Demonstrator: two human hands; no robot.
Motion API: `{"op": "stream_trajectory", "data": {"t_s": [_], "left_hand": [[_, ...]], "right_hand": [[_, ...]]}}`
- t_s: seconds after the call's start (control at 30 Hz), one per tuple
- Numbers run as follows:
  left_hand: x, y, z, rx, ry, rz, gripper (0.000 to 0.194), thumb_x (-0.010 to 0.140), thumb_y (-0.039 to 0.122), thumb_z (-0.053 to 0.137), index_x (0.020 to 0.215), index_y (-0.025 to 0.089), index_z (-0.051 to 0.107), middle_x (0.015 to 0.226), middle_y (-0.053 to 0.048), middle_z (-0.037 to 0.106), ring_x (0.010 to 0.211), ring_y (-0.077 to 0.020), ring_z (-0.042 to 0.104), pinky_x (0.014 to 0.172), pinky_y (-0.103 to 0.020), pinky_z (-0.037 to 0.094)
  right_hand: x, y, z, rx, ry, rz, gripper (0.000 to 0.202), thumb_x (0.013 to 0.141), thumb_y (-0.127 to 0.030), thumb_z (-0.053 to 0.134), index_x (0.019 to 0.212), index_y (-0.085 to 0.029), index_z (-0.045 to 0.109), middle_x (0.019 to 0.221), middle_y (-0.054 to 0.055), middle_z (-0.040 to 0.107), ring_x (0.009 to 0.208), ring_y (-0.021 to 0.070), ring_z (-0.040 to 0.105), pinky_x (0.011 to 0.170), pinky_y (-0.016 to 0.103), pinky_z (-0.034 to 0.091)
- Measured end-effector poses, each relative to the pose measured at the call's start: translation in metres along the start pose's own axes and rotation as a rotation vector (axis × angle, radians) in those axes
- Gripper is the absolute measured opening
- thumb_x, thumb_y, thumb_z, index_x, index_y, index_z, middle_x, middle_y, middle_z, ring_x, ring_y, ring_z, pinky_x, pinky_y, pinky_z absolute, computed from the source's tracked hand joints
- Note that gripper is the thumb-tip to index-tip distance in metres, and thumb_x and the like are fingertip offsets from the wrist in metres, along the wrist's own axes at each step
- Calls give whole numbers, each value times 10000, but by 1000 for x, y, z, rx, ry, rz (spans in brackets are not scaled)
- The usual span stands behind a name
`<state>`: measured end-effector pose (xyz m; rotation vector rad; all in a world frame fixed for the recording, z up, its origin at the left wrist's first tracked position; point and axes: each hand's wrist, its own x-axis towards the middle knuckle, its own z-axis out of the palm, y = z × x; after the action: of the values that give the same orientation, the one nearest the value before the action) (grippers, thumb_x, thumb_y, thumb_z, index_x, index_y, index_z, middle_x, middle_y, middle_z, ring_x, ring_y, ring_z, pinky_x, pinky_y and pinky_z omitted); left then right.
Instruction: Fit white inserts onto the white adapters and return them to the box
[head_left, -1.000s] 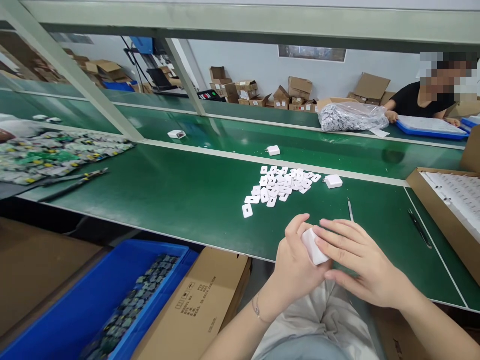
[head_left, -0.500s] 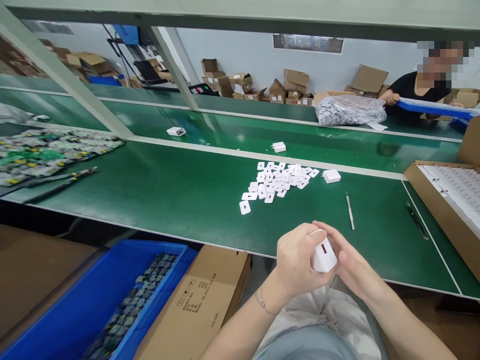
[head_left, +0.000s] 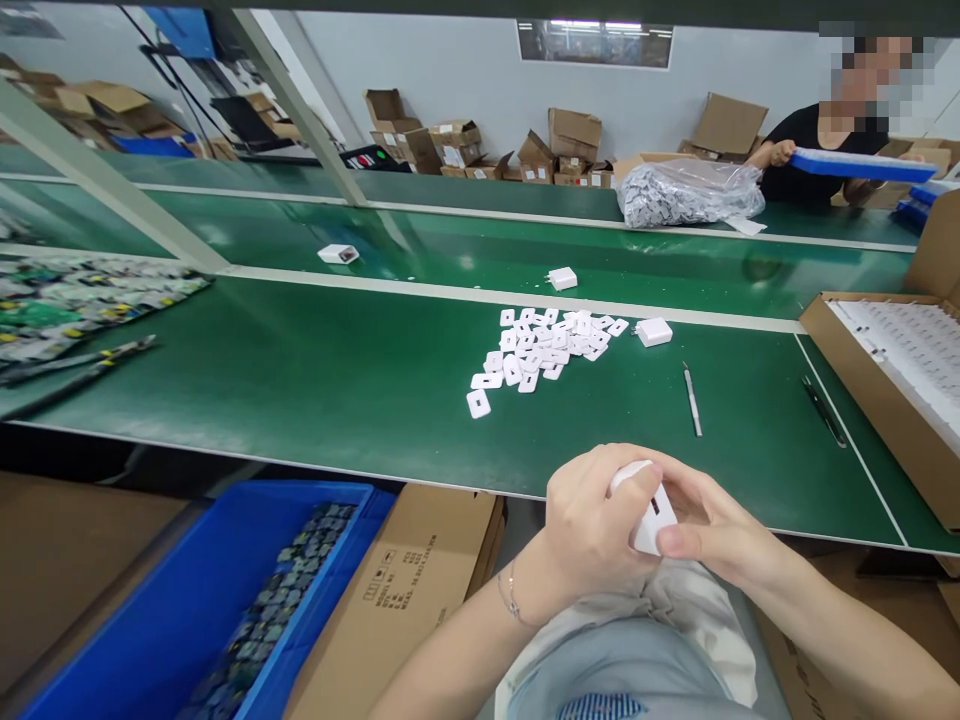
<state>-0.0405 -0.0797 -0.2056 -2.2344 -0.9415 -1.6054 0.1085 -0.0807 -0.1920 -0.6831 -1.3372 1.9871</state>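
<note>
A white charger housing (head_left: 654,525) with a dark port slot is held over my lap, just in front of the bench edge. My left hand (head_left: 596,510) wraps round it, thumb on its upper face. My right hand (head_left: 709,515) curls about its other side, thumb pressed on the lower right corner. Beyond the hands, a loose pile of white slotted plates (head_left: 540,345) lies on the green bench. A white charger (head_left: 654,332) sits right of the pile, and a white-handled knife (head_left: 692,402) lies nearer. Black tweezers (head_left: 823,412) rest farther right.
An open carton (head_left: 885,400) stands at the right. Below left are a blue bin (head_left: 187,590) of circuit boards and a flat carton (head_left: 390,590). Pliers (head_left: 82,370) lie far left. Across the bench, a person holds a blue tray (head_left: 862,165) near a plastic bag (head_left: 686,193).
My right thumb has come down onto the charger housing, and its fingers have closed in behind. The housing has turned slightly. The view has shifted, and the person's blue tray has moved left.
</note>
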Motion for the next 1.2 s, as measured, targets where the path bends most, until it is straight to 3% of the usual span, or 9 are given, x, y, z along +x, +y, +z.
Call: {"op": "stream_trajectory", "data": {"t_s": [0.27,0.43,0.57,0.77,0.9,1.0,1.07,1.13,1.2], "left_hand": [[5,0,3,-69,63,42,177,875,304,524,1008,192,489,712,-48,623,546,-134,555,468,-227,454],[3,-2,13,-298,124,-5,403,748,125,574,1129,197,463,699,9,539,529,-108,497,456,-205,425],[-2,-3,19,-325,153,25,459,717,110,588,1154,214,492,717,13,518,529,-104,465,451,-207,398],[-3,-1,34,-544,190,-166,504,754,130,638,1211,242,456,764,14,564,544,-100,517,507,-221,448],[0,4,42,-436,119,-153,448,761,243,663,1151,223,444,826,-37,594,796,-206,584,717,-372,523],[-2,6,50,-271,-41,-114,491,793,492,657,1149,225,449,1090,-138,577,1029,-294,534,870,-490,468],[-5,5,55,-234,-166,-139,675,797,630,600,1274,204,384,1256,-202,481,1155,-336,478,923,-515,439],[-10,0,58,-232,-275,-170,800,802,705,524,1372,191,297,1318,-227,425,1213,-354,447,954,-523,422],[-18,-11,53,-184,-363,-243,716,838,696,464,1363,226,336,1325,-203,431,1220,-361,444,957,-532,411]], "right_hand": [[-8,-4,3,-66,44,-32,697,720,-463,797,1330,-256,531,1146,64,633,1038,215,599,935,353,481],[-14,-3,-2,-59,87,-35,624,793,-463,740,1346,-285,513,1105,57,624,1050,204,589,920,340,468],[-18,-3,1,-74,160,-71,589,801,-435,741,1326,-281,524,1050,47,628,1015,196,592,908,331,461],[-15,3,-11,48,210,-62,689,736,-406,799,1351,-305,504,1150,59,599,1043,194,593,911,324,475],[-13,26,-23,246,244,-59,566,737,-443,781,1245,-264,605,1070,57,630,909,163,619,825,293,501],[-18,36,-31,229,252,-97,453,669,-435,831,1030,-208,680,874,25,643,765,132,604,697,236,493],[-27,28,-44,162,401,-186,477,618,-443,855,988,-214,659,832,9,639,718,131,595,636,228,487],[-43,5,-68,-33,670,-305,524,601,-440,859,1022,-239,620,879,11,653,744,153,610,642,250,503],[-66,-30,-104,-388,992,-389,532,639,-446,826,1068,-245,584,981,41,665,833,193,630,715,302,521]]}}
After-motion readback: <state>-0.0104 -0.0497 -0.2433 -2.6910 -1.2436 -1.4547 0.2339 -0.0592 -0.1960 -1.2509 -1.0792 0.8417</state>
